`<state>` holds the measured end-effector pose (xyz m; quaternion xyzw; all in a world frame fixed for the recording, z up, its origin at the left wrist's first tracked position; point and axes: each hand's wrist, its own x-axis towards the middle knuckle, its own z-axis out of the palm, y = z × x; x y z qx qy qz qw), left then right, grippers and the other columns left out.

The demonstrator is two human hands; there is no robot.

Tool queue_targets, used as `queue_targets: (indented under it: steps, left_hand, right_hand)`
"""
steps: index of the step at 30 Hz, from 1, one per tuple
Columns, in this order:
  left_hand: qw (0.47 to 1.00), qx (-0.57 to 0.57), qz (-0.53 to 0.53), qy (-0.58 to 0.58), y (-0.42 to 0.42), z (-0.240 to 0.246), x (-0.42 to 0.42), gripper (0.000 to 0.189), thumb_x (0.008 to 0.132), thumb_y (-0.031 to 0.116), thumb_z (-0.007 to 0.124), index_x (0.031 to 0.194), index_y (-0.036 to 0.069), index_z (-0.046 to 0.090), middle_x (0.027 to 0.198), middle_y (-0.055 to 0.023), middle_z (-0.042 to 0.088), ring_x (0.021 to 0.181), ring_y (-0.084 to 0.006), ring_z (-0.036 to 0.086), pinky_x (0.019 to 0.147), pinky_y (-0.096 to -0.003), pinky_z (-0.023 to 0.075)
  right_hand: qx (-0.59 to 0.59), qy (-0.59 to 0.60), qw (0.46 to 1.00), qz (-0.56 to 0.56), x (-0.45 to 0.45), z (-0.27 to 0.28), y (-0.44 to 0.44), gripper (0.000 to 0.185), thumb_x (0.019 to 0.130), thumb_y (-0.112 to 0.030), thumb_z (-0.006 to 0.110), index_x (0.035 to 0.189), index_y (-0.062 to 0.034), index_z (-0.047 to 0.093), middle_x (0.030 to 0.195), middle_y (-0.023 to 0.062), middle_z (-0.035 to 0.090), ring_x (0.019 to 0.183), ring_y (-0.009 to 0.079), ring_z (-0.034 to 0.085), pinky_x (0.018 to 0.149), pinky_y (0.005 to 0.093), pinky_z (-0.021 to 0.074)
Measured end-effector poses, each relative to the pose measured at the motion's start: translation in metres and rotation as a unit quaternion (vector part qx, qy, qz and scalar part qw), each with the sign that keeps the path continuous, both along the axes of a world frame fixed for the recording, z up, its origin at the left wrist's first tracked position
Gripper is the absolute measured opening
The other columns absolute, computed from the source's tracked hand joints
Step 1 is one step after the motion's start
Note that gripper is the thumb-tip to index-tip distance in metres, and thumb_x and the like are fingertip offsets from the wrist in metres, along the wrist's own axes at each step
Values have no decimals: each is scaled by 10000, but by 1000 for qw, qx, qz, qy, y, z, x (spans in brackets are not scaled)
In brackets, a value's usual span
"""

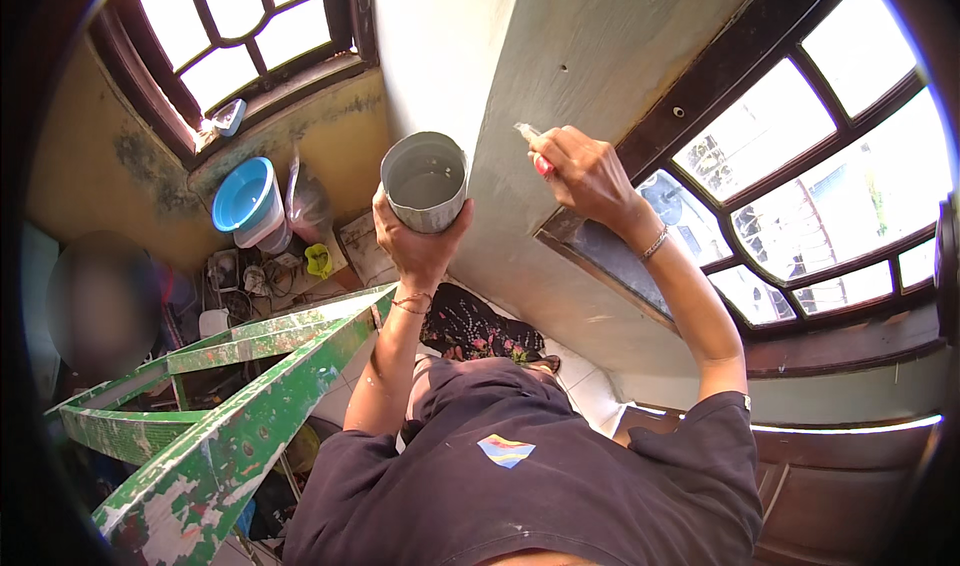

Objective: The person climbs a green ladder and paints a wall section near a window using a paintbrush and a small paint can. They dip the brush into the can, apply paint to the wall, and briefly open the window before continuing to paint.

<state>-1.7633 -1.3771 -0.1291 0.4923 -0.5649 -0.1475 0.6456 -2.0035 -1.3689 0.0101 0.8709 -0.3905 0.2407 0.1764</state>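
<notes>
My left hand (421,240) is wrapped around a grey cylindrical container (426,217) from below, its open top facing the camera. Grey liquid, which looks like paint, lies inside it. To the right, my right hand (581,168) grips a small paintbrush (526,131) with a red part on its handle. The brush's pale tip points up and left, close in front of the grey wall (499,157); whether it touches the wall cannot be told. The brush and the container are apart.
A paint-spattered green ladder (247,416) stands at the left. Beyond it are a blue basin (244,195), a yellow-green plastic item (319,261), cables and a blurred round shape. Barred windows (262,18) with dark frames are at the upper left and right. Patterned dark fabric (480,326) is below.
</notes>
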Motion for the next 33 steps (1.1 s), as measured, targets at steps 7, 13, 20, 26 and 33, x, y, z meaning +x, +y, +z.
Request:
queue_targets:
  steps: [7,13,20,26,33]
  left_hand:
    - [1000,-1,-14,-14,4,-1,4,907,609,373,981,1329,46,536,1206,-146,652,1091,-308,671,960,-440,536]
    - [1000,-17,0,6,5,1,5,863,606,376,982,1272,40,547,1178,-143,658,1071,-297,679,939,-432,544]
    - [1000,-20,11,9,3,7,1,867,594,377,988,1259,38,547,1134,-139,674,1011,-296,702,904,-431,558]
    - [1000,-27,12,11,2,2,4,853,591,370,989,1243,40,551,1153,-142,671,1034,-289,698,912,-425,557]
    - [999,-30,14,16,4,-1,9,854,588,375,992,1239,33,556,1154,-138,670,1042,-268,697,915,-404,556]
  right_hand:
    - [-209,8,975,-68,4,142,-4,245,861,-47,757,1072,-98,643,965,62,686,822,183,689,624,306,554]
    - [-354,312,878,-80,31,120,3,142,932,-163,709,1042,-119,630,941,49,688,856,158,671,645,269,518]
    - [-139,348,924,82,11,-87,5,220,929,-332,630,949,-121,569,869,24,603,881,212,681,782,353,575]
    - [25,29,999,3,4,-10,-15,242,829,-25,743,1051,-44,645,1010,118,687,922,281,704,739,366,599]
    - [-188,-3,980,-64,26,92,6,293,835,-48,785,1086,-127,654,895,71,675,750,247,671,610,367,537]
